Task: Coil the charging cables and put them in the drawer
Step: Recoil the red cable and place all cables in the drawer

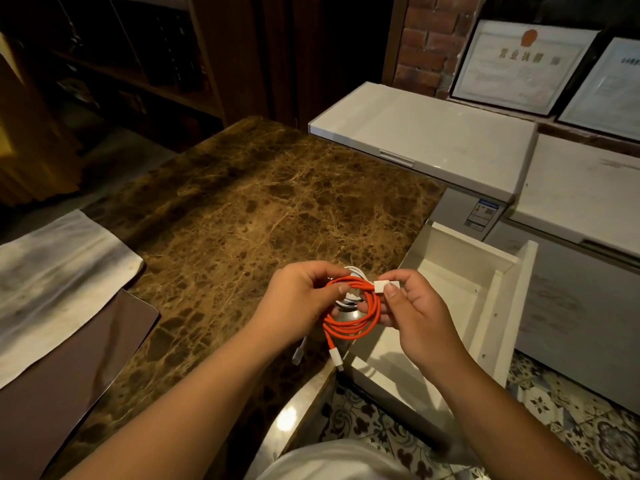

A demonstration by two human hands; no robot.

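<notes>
Hands above the counter edge: left hand (298,299) grips the coiled orange cable (353,313) together with a white cable (351,296) bundled behind it; right hand (412,306) pinches the orange cable's white plug (384,285) between thumb and fingers; open white drawer (485,292) lies just right of and below the right hand

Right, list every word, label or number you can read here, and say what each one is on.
"营业执照": the heading on the left framed certificate; its smaller print is too blurred to read.
Right framed document: print too blurred to read.
Sticker on the chest freezer front: too small to read.
Cables and drawer: no text visible.
</notes>
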